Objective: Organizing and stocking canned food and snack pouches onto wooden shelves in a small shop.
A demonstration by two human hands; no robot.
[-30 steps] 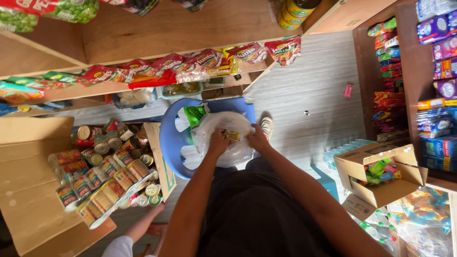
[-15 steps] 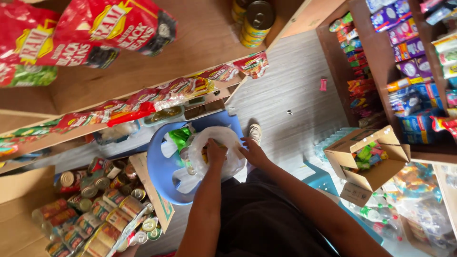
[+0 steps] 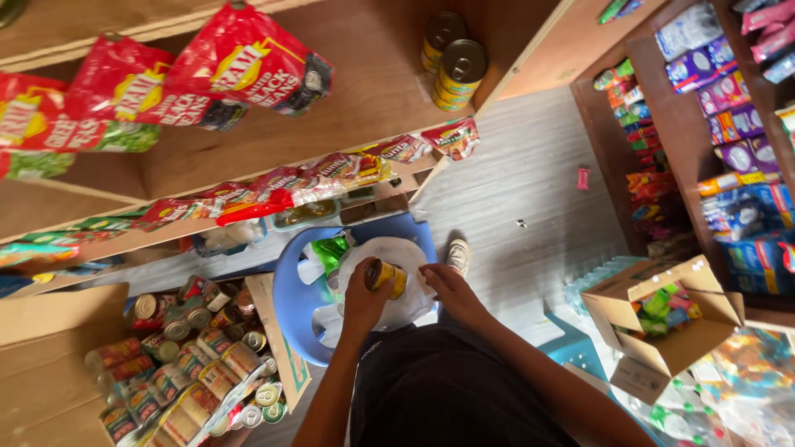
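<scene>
My left hand point(image 3: 364, 300) grips a small yellow-labelled can point(image 3: 386, 277), held over a white plastic bag point(image 3: 396, 258) that lies on a blue plastic chair point(image 3: 291, 291). My right hand point(image 3: 448, 286) rests on the bag's right side, next to the can, fingers closed on the plastic. Green packets point(image 3: 330, 251) poke out beside the bag on the chair.
An open cardboard box of cans point(image 3: 195, 356) sits at the lower left. Wooden shelves hold red snack packets point(image 3: 240, 60) and stacked cans point(image 3: 451, 62) above. Another open box point(image 3: 662, 319) with green packets stands at the right, beside shelves of packaged goods point(image 3: 733, 124). A foot point(image 3: 458, 255) shows past the chair.
My left hand has lifted a yellow-labelled can up out of the white bag. The camera has tilted, bringing the upper shelf closer into view.
</scene>
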